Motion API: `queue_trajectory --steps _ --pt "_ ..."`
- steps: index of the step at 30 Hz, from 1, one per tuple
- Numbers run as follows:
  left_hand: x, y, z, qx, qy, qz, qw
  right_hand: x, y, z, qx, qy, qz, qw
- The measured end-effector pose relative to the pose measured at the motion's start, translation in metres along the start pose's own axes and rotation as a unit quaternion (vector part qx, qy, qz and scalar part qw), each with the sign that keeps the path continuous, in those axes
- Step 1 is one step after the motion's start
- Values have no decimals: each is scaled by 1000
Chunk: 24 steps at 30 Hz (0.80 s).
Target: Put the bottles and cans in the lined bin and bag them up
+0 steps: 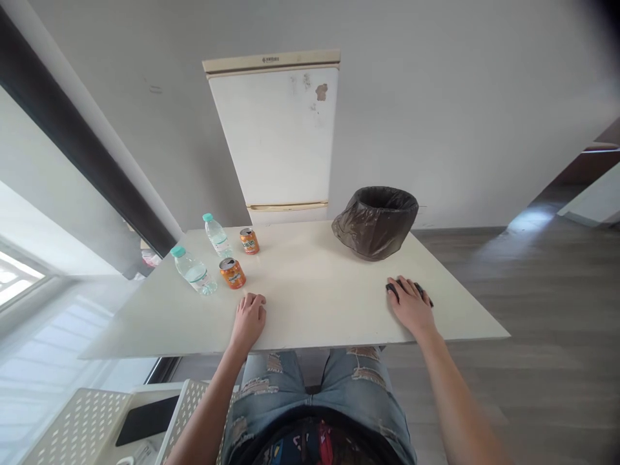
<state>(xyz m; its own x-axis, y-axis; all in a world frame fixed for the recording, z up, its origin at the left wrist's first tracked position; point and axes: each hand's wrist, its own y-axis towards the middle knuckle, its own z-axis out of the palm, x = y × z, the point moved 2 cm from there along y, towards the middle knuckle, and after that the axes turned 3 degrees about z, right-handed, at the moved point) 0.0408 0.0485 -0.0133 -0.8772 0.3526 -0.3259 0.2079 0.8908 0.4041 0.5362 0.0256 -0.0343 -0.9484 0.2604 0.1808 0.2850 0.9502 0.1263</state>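
Head view: near the surface's (314,303) right edge, a black thing (392,289) is covered by the right grip (411,309), pinch unclear; likely light, best held by its sides. Left grip (250,319) is curled.

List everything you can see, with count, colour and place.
Table: 1, white, centre
Bottles: 2, clear with teal caps, table left
Cans: 2, orange, beside bottles
Plastic bag: 1, dark brown, table's far right
Small object: 1, black, table right, mostly covered
Fridge: 1, white, behind the table
Wall: 1, grey, behind the fridge
Floor: 1, grey, right
Perforated container: 1, white, lower left
Flat item: 1, black, inside that container
Jeans: 1 pair, blue, bottom
Top: 1, dark patterned, bottom centre
Left hand: 1, bare, on the table
Right hand: 1, bare, over the small object
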Motion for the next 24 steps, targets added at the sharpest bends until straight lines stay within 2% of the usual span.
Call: queue_trajectory --steps 4,10,12,15,19,22,24 --pt "0 0 0 5 -3 -2 1000 -8 -6 1 -12 2 61 998" --pt "2 -2 1 5 -7 -6 1000 -7 0 2 9 13 86 996" --pt "1 -2 1 5 -7 -8 1000 -1 3 -5 -15 13 97 995" --pt "1 -2 1 4 -8 -10 1000 17 11 -30 -122 36 65 990" --pt "0 -2 0 -1 -8 -6 1000 55 33 -84 -268 116 -69 954" --pt "1 -2 0 2 -5 -3 1000 83 59 -125 -332 130 -158 921" --pt "1 -3 1 5 -2 -6 1000 97 81 -143 -339 113 -191 914"
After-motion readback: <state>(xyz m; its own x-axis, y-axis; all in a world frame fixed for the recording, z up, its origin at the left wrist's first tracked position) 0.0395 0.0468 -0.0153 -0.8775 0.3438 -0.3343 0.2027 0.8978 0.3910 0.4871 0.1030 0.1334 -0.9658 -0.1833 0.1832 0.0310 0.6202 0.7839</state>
